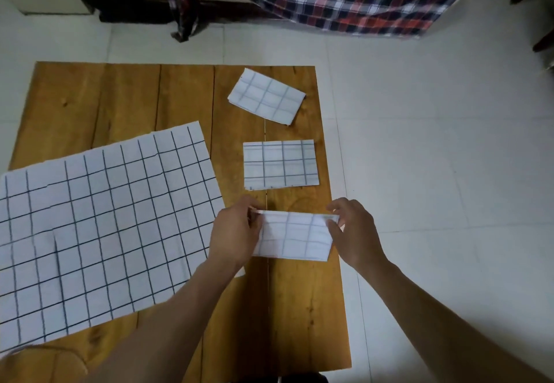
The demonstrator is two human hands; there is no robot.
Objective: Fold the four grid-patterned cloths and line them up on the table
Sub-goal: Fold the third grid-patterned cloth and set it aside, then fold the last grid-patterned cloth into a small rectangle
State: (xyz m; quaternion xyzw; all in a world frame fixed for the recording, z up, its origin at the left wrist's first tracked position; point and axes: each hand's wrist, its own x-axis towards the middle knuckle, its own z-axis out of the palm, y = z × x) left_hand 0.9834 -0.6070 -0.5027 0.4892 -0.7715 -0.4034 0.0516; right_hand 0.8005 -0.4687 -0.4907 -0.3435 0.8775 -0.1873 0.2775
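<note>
Wooden surface (120,97) bearing four grid-patterned cloths at different stages. Two folded cloths lie along its right side: the far folded cloth (266,96), turned askew, and the middle folded cloth (280,165), roughly square to the edge. Nearer the person, a third cloth (295,237) is folded small and held at both ends: the left hand (235,232) pinches its left edge, the right hand (355,232) its right edge, fingers closed on the upper corners with that edge apparently raised slightly. The unfolded cloth (99,226) lies spread flat on the left, untouched. By this evidence, three cloths are folded and one remains; the line also wants straightening, since the far piece sits crooked.
</note>
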